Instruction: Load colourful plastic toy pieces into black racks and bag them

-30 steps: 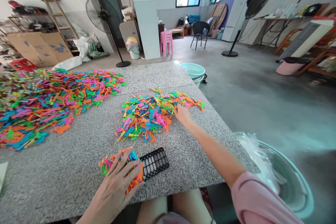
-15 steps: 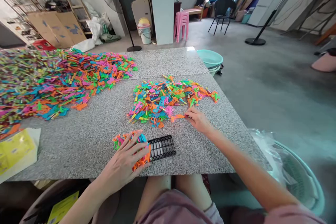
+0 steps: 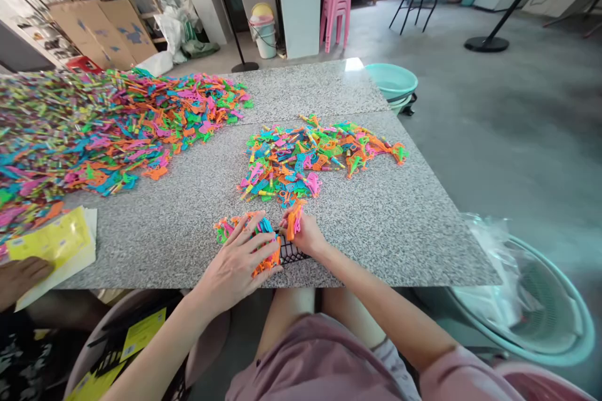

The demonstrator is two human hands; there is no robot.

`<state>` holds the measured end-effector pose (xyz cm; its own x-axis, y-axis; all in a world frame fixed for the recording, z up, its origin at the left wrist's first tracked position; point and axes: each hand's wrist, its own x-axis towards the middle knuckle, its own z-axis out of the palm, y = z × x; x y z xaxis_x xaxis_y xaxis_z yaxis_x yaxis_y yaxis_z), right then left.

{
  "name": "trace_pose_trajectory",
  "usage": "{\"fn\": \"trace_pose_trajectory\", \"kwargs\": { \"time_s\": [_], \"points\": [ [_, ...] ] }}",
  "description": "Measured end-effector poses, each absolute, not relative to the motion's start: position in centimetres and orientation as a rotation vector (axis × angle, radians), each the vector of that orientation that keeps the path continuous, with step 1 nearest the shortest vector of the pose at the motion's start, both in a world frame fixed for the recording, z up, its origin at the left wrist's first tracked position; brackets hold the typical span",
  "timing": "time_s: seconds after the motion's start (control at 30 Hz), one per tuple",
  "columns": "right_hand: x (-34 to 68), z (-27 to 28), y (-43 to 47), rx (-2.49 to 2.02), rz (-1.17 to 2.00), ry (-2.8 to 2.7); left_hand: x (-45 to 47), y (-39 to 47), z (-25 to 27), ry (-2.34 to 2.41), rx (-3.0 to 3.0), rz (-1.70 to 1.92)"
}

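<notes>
My left hand (image 3: 242,254) is curved over a packed row of small plastic toy guns (image 3: 267,261), thumb on the near side and fingers across the top. The row stands in a black plastic rack (image 3: 292,252) by the table's near edge, mostly hidden by my hands. Above the rack's right part, my right hand (image 3: 305,232) pinches an orange toy gun (image 3: 295,219), with a bit of pink showing beside it. Just beyond lies a loose pile of orange, green, blue and pink toy guns (image 3: 301,163).
A far larger heap of the same toys (image 3: 117,131) covers the table's left side. Another person's hand (image 3: 23,279) rests by yellow printed cards (image 3: 51,241). Below the near edge are a bin with black racks (image 3: 108,344) and a green basket (image 3: 559,307) at right.
My right hand has moved left and nearer, from the pile's edge to the rack, carrying the orange toy gun. My left hand stays on the row. Another person's hand has appeared at left.
</notes>
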<state>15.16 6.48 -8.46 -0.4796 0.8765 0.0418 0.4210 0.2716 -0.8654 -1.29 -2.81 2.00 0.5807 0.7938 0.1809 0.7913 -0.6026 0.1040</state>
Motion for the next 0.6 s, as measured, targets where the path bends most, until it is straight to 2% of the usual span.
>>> {"fn": "trace_pose_trajectory", "kwargs": {
  "time_s": [0.2,0.33,0.5,0.6],
  "points": [
    [14.3,-7.3,7.3,-1.075,0.804,-2.470,-0.9,-2.6,1.9,1.388,2.818,0.351],
    [13.5,-6.3,7.4,-1.031,0.772,-2.652,-0.8,-2.3,1.8,1.320,2.914,0.434],
    [14.9,-6.5,8.1,-1.019,0.796,-2.561,-1.0,-2.3,1.7,1.285,2.906,0.328],
    [17.7,-6.7,9.7,-1.208,0.587,-2.367,-1.2,-2.5,1.6,1.334,2.884,0.308]
  ]
}}
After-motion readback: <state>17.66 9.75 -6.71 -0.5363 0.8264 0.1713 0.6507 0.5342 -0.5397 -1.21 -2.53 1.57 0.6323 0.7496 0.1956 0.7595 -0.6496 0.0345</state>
